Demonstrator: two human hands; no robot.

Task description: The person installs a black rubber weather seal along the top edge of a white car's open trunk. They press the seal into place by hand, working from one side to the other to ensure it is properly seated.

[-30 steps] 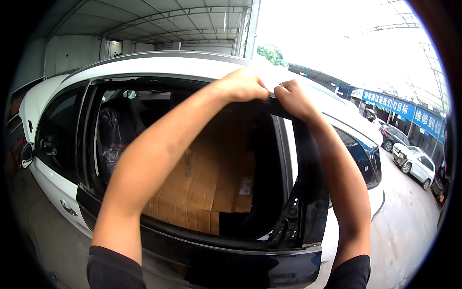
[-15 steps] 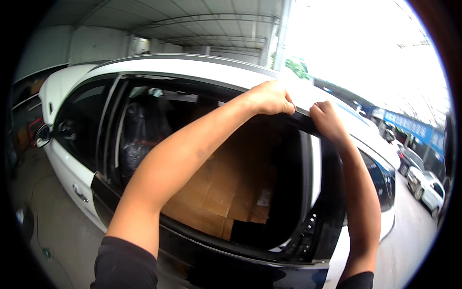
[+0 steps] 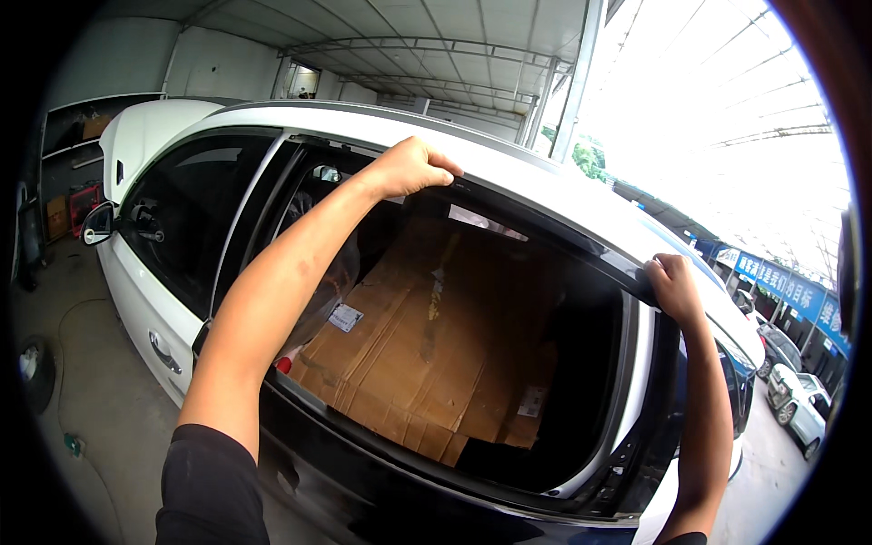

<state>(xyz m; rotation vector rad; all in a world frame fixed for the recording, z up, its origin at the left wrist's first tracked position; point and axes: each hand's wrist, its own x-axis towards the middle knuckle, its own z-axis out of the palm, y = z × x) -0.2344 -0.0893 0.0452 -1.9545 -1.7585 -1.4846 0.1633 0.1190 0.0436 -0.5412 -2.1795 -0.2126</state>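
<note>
Door frame (image 3: 586,245) — lengthwise down-rightward

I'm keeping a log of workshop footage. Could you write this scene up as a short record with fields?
Left hand: gripping the top edge of the black window frame
Right hand: curled over the frame's rear upper corner
Vehicle: white car with a side mirror
Seen through window: brown cardboard
Background, right: parked silvery-white car
</note>
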